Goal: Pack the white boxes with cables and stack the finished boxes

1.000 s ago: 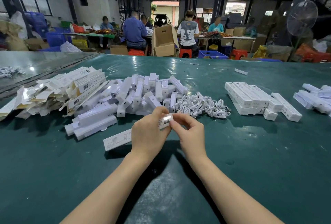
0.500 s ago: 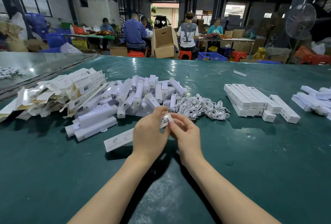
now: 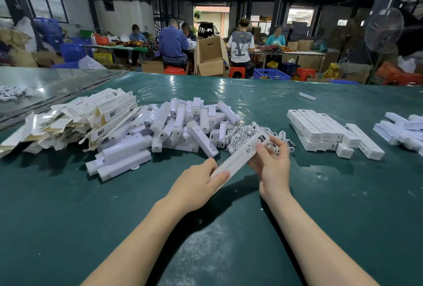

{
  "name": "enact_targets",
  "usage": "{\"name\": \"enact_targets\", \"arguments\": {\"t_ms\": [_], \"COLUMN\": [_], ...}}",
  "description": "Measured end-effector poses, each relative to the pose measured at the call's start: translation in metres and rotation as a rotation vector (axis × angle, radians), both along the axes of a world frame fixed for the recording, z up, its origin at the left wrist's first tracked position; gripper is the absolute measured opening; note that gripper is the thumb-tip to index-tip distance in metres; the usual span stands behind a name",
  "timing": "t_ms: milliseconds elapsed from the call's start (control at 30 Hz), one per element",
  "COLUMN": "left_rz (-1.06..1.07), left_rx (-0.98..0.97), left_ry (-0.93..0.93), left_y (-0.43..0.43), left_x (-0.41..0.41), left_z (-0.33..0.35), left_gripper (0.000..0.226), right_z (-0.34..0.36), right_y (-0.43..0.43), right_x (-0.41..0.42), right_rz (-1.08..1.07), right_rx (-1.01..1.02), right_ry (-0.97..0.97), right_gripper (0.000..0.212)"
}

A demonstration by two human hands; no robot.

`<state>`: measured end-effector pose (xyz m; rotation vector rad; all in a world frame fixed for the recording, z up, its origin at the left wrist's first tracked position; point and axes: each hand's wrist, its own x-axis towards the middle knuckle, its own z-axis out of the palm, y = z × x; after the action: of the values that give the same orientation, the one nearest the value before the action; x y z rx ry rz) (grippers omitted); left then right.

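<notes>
White box (image 3: 238, 156), long, slim and printed with small black text, was held slantwise just above the green worktop (image 3: 68, 205). The left hand (image 3: 196, 186) gripped its near end and the right hand (image 3: 273, 166) pinched its far end, in front of the cable pile (image 3: 241, 134).
</notes>
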<state>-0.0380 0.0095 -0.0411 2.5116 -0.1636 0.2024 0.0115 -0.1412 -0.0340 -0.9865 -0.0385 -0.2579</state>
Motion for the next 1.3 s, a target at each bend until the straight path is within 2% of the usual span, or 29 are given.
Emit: {"name": "enact_targets", "arguments": {"t_ms": [100, 267, 333, 400, 433, 500, 567, 667, 733, 867, 933, 1000, 1033, 1167, 1300], "left_rz": [0.014, 0.149, 0.124, 0.051, 0.039, 0.062, 0.112, 0.116, 0.072, -0.006, -0.003, 0.004, 0.011, 0.037, 0.036], "left_rx": [-0.064, -0.124, -0.424, -0.793, -0.916, -1.046, -0.999, -0.868, -0.868, -0.802, -0.757, -0.756, -0.767, -0.803, -0.749], "left_ry": [-0.043, -0.079, 0.025, 0.161, 0.175, 0.129, 0.07, 0.037, 0.046, 0.063, 0.059, 0.055, 0.059, 0.074, 0.089], "left_y": [-0.002, -0.004, -0.005, -0.01, -0.011, -0.013, -0.016, -0.016, -0.015, -0.016, -0.016, -0.015, -0.016, -0.016, -0.015], "left_x": [-0.001, 0.002, 0.003, 0.002, 0.001, 0.001, 0.002, 0.002, 0.002, 0.002, 0.002, 0.002, 0.002, 0.004, 0.008], "left_z": [0.0, 0.002, 0.004, 0.007, 0.008, 0.008, 0.004, -0.001, -0.003, -0.005, -0.005, -0.005, -0.005, -0.007, -0.008], "left_gripper": [0.031, 0.026, 0.014, 0.005, 0.009, 0.014, 0.028, 0.029, 0.025, 0.022, 0.022, 0.025, 0.029, 0.026, 0.018], "right_z": [0.001, 0.001, 0.0, -0.003, -0.004, -0.007, -0.009, -0.006, -0.003, 0.003, 0.005, 0.006, 0.007, 0.02, 0.036], "right_y": [0.002, 0.001, 0.002, 0.002, 0.003, 0.01, 0.02, 0.025, 0.022, 0.01, 0.005, 0.001, -0.002, -0.015, -0.05], "right_x": [0.001, 0.003, 0.002, 0.002, 0.001, -0.004, -0.01, -0.015, -0.016, -0.015, -0.014, -0.014, -0.011, 0.018, 0.059], "right_rz": [0.063, 0.06, 0.054, 0.084, 0.099, 0.128, 0.15, 0.186, 0.161, -0.003, 0.054, 0.106, 0.067, -0.37, -0.607], "right_rx": [-0.083, -0.08, -0.124, -0.177, -0.23, -0.455, -0.736, -0.855, -0.949, -1.396, -1.373, -1.18, -1.064, -0.775, -0.545], "right_ry": [-0.01, -0.029, -0.057, -0.06, -0.06, -0.098, -0.162, -0.165, -0.175, -0.267, -0.293, -0.28, -0.26, -0.109, 0.118], "right_gripper": [0.025, 0.026, 0.036, 0.059, 0.066, 0.065, 0.048, 0.025, 0.028, 0.042, 0.036, 0.023, 0.019, 0.023, 0.014]}}
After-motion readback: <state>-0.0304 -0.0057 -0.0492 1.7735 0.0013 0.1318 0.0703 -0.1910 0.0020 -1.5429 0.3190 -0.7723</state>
